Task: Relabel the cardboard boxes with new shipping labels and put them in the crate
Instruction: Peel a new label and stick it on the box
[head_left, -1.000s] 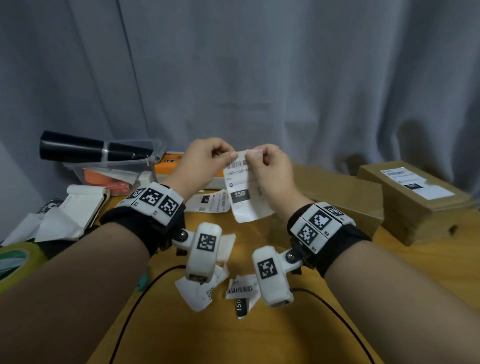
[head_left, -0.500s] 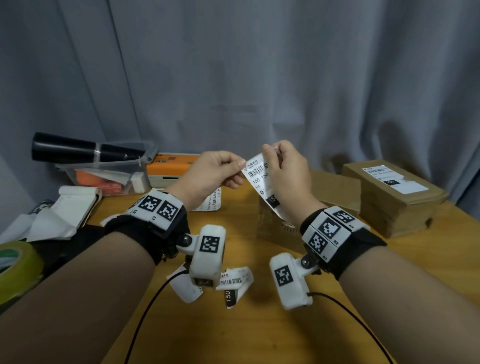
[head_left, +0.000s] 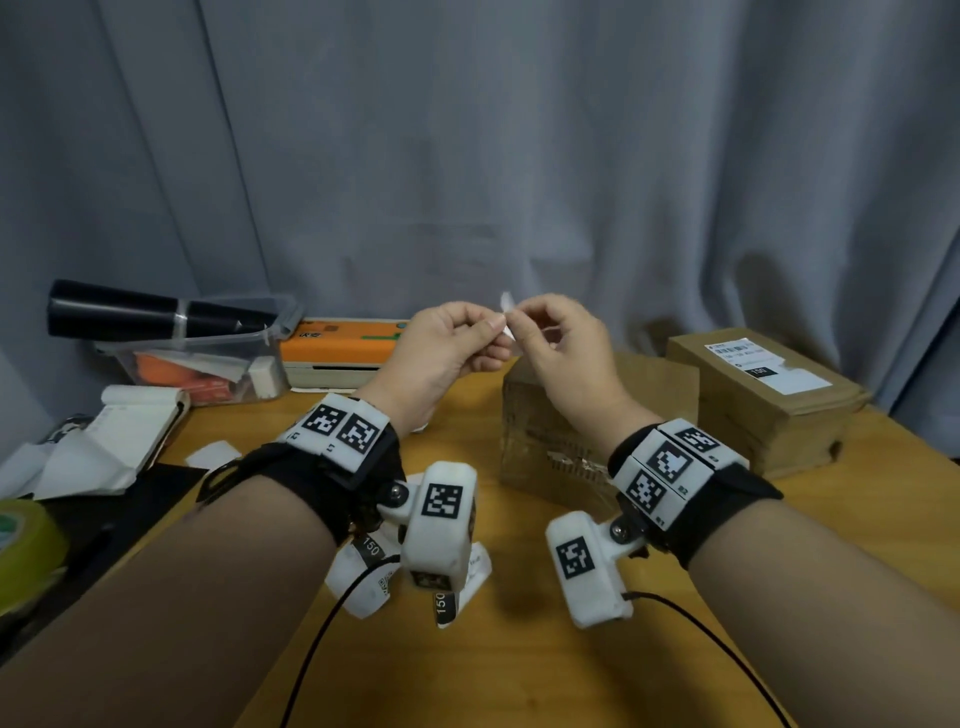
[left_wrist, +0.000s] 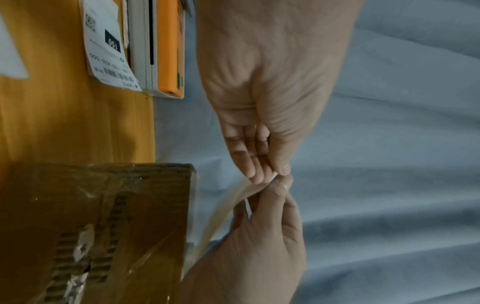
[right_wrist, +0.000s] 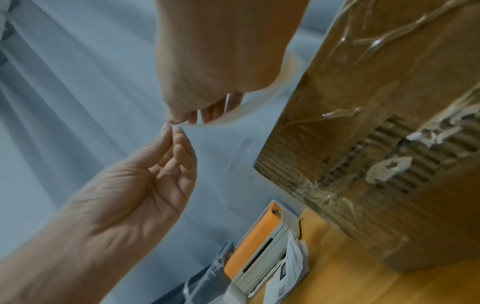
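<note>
i have the new label (head_left: 508, 325) pinched at its top corner by both hands, left hand (head_left: 447, 353) and right hand (head_left: 563, 348) fingertip to fingertip, sheet hanging down under my right fingers. the bare box (head_left: 587, 415) sits just below and beyond; right hand is nearer it.

Two brown cardboard boxes: a bare, torn-faced one (head_left: 571, 431) and a white-labelled one (head_left: 763, 395). One orange-topped label printer (head_left: 340, 345). One clear plastic tub (head_left: 197, 364). One yellow-green tape roll (head_left: 23, 551). Two black wrist straps (head_left: 337, 467).
</note>
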